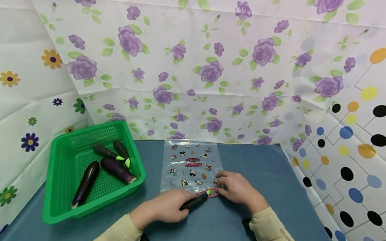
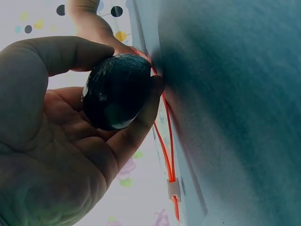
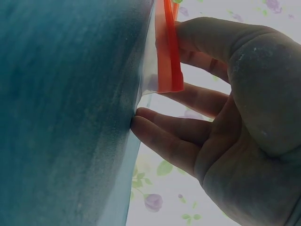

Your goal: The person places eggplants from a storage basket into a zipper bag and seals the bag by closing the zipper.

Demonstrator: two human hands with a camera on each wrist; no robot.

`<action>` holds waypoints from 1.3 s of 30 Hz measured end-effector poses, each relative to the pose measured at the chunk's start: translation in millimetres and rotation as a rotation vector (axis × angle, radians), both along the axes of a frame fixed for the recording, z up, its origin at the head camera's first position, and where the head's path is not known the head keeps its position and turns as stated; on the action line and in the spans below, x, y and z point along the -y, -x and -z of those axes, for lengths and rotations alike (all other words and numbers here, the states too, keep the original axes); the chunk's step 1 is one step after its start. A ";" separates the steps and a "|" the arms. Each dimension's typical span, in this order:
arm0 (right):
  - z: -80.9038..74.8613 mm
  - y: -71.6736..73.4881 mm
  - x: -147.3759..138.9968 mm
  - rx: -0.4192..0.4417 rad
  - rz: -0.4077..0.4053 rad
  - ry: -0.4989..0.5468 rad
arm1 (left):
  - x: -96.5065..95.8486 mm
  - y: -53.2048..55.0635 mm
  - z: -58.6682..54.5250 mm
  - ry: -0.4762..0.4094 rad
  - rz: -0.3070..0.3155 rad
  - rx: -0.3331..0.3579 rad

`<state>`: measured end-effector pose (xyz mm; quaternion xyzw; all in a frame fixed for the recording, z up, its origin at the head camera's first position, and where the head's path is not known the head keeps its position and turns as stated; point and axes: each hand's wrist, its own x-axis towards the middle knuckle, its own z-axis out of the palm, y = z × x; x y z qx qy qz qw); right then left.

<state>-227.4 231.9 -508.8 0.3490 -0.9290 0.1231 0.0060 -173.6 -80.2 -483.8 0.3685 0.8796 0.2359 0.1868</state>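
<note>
Left fingers (image 2: 134,139) curled round eggplant (image 2: 117,89); right fingers (image 3: 167,140) pinch bag (image 3: 168,59).

**Low in the frame, a grip and a pinch**

A person's left hand (image 1: 166,205) reaches from the lower left to bottom centre, its back up, thumb (image 2: 70,52) and fingers (image 2: 129,141) curled in a grip. Just right of centre, the right hand (image 1: 235,188) turns inward, thumb and a finger pinching, the lowest fingers extended. Pale sleeves (image 1: 268,222) slant up from the bottom edge, leaving both wrists (image 1: 255,202) visible.
</note>
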 end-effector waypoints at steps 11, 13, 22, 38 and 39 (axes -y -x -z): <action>-1.1 0.3 -0.2 0.014 -0.007 0.017 | 3.6 -1.2 -1.1 -0.016 -0.026 0.034; -0.9 0.5 -0.4 0.025 -0.007 0.021 | 5.0 -2.4 -2.1 -0.012 -0.039 0.035; -0.9 0.9 -2.6 0.068 0.008 0.042 | 10.1 -4.4 -6.6 0.013 -0.087 0.063; -0.6 0.1 -1.0 0.025 0.006 -0.005 | 16.0 -8.3 -8.3 0.038 -0.216 0.041; -0.6 0.2 -0.9 0.029 0.004 -0.003 | 16.4 -8.2 -8.2 0.035 -0.223 0.038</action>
